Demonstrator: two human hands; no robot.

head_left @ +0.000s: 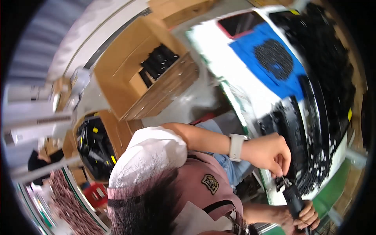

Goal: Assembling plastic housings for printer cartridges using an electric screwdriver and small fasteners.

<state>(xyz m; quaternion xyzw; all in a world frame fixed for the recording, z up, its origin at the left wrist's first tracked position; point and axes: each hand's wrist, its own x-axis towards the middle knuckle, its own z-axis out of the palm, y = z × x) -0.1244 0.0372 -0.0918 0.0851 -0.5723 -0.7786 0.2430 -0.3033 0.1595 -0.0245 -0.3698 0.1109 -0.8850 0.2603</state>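
My left hand [270, 154], with a pale watch [236, 147] on its wrist, is closed in a pinch over the near part of the table. What its fingertips hold is too small to make out. They are right by the metal tip of a black handheld tool [293, 200] that looks like an electric screwdriver. Wrapped round this tool's body is my right hand [303, 219], at the lower right. Beside the hands lie long black plastic strips [295, 137] and a heap of small black parts [313, 172].
A blue cloth [243, 49] with a pile of thin dark pieces [274, 58] covers part of the white table [219, 58]. At its far end lies a red-edged phone [241, 23]. Black bundles [333, 58] fill the right side. Open cartons [117, 74] stand at left.
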